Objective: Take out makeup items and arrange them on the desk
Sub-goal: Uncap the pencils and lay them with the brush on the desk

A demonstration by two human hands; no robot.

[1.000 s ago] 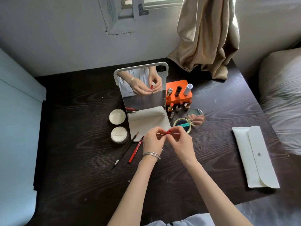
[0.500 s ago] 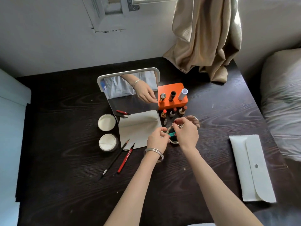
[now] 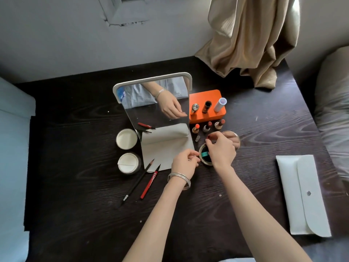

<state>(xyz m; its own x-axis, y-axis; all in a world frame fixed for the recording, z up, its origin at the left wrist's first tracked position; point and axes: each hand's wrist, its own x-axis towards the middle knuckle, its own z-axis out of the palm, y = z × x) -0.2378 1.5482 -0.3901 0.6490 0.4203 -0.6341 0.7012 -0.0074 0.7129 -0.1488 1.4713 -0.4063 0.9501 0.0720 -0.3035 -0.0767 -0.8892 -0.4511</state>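
Note:
My right hand (image 3: 221, 150) hovers over an open round compact (image 3: 203, 160) with a teal strip inside, thumb and forefinger pinched on a small dark red piece (image 3: 208, 137). My left hand (image 3: 184, 163), wearing silver bangles, is curled beside the compact's left rim and seems to grip a thin pale stick. The compact's mirror lid (image 3: 233, 136) lies partly hidden behind my right hand. Three uncapped lipsticks (image 3: 207, 126) stand in front of an orange holder (image 3: 204, 96) that carries three caps. A small grey item (image 3: 197, 138) lies near the lipsticks.
A standing mirror (image 3: 153, 108) with a white base sits left of the holder. Two white round jars (image 3: 126, 138) are at its left. A black pencil (image 3: 138, 181) and a red pencil (image 3: 150, 183) lie in front. A white pouch (image 3: 302, 195) lies at the right; a curtain (image 3: 249, 44) hangs behind.
Both hands moved away from me, from mid-desk to the compact. They held one red-tipped stick together; now they are slightly apart, the right one over the compact.

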